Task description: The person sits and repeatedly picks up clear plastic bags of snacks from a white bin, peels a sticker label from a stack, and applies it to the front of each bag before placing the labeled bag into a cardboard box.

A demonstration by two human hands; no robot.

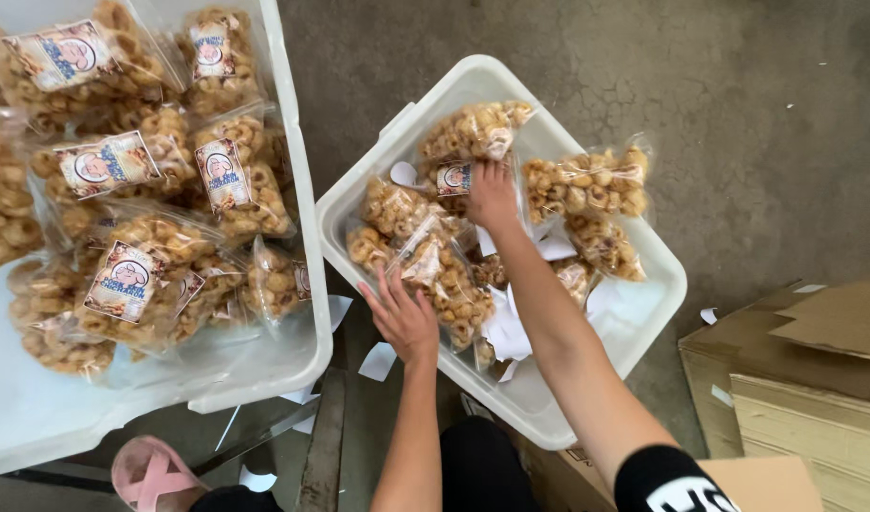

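A white plastic tub (662, 284) in the middle holds several clear bags of golden ring-shaped snacks. My right hand (493, 194) reaches deep into it and grips a labelled snack bag (473, 133) at the tub's far side. My left hand (403, 315) rests with fingers spread on another snack bag (444, 275) at the tub's near-left side, not clearly gripping it. Loose white paper slips (506, 327) lie among the bags.
A larger white bin (307, 199) at left is filled with labelled snack bags (131, 275). Brown cardboard boxes (795, 379) stand at lower right. White paper scraps (378, 360) lie on the concrete floor. A pink sandal (150, 474) shows at the bottom left.
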